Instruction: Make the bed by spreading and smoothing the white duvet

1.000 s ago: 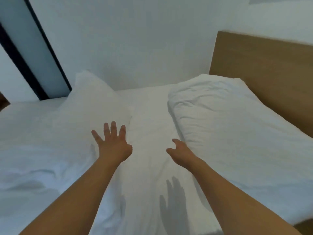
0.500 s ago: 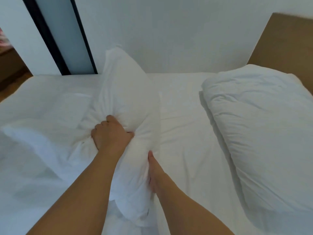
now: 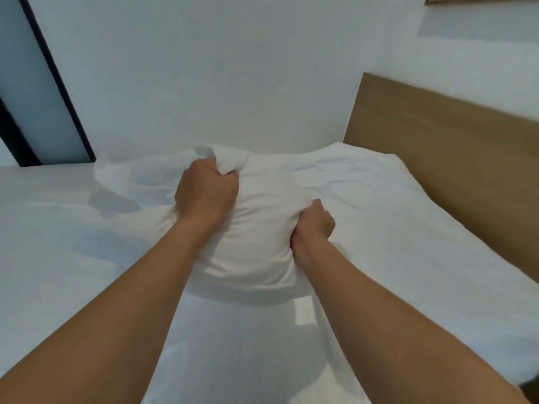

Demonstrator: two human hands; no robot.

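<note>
A white pillow (image 3: 256, 228) is lifted off the bed in front of me, held in both hands. My left hand (image 3: 207, 193) is clenched on its upper left part, bunching the fabric. My right hand (image 3: 313, 225) grips its right edge lower down. Beneath and to the left lies the white duvet (image 3: 58, 243), flat with soft creases. A second white pillow (image 3: 393, 205) lies to the right along the headboard, touching the held pillow's right side.
A wooden headboard (image 3: 455, 147) runs along the right. A white wall (image 3: 218, 68) stands behind the bed. A dark-framed glass panel (image 3: 35, 91) is at the far left. White sheet (image 3: 248, 345) shows between my forearms.
Both hands have lifted the pillow and carried it right, toward the second pillow by the headboard. My right hand moved from under the pillow's edge to a firm grip on its side.
</note>
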